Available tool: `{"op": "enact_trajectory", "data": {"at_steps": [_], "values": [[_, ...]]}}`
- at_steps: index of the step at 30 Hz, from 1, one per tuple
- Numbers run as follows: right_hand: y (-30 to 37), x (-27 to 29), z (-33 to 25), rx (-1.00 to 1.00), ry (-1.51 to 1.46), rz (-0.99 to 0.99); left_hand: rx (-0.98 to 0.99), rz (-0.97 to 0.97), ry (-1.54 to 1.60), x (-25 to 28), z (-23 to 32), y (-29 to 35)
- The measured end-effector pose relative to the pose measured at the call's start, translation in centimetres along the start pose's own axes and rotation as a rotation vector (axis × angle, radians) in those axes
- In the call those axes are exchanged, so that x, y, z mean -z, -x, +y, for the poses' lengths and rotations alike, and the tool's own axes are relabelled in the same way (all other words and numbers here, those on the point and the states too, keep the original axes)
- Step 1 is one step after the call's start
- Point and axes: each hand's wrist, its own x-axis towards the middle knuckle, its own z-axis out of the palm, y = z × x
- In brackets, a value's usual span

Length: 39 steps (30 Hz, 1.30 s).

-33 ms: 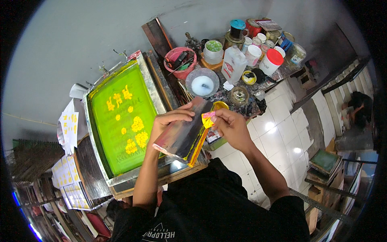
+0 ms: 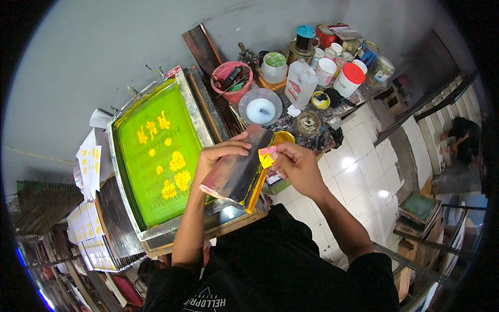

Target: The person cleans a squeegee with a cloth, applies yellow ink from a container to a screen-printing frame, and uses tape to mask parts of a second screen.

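Note:
My left hand (image 2: 221, 155) is closed around a wide dark squeegee (image 2: 235, 170), held tilted in front of my chest. Wet yellow ink coats its long right-hand edge. Between the thumb and fingers of my right hand (image 2: 297, 165) is a small flat piece, yellow with a pink end, seemingly a scraper (image 2: 267, 157); it touches the inked edge. Just beyond, a yellow-rimmed tub (image 2: 285, 136) is partly hidden by the squeegee and hand. To the left lies a printing screen (image 2: 136, 179) with green mesh, yellow flower shapes and a metal frame.
Behind my hands, a stained bench holds a grey bowl of whitish liquid (image 2: 243, 110), a pink basket of tools (image 2: 249, 83), a translucent jug (image 2: 300, 86) and several paint tubs and cans. Printed sheets (image 2: 89, 171) sit left of the screen. White floor tiles (image 2: 358, 195) lie to the right.
The squeegee's lower end has shifted very slightly to the right. Both hands keep their holds.

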Motion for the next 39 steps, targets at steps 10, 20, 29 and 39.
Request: {"op": "enact_trajectory", "data": {"at_steps": [10,20,29,39], "values": [[3.7,-1.4,-3.7,-0.049,-0.096,0.012,0.055,0.017,-0.13,-0.2,-1.3,-1.2],[-1.8,3.1,4.8,-0.025,-0.308,0.296,-0.039,0.033,-0.078,-0.7,1.2,-0.6],[-3.3,1.7,5.0,-0.099,-0.326,0.26,-0.043,0.049,-0.122,-1.1,2.8,-0.1],[0.0,0.1,2.9,-0.124,-0.342,0.162,0.011,0.063,-0.167,-1.0,0.7,-0.3]]}}
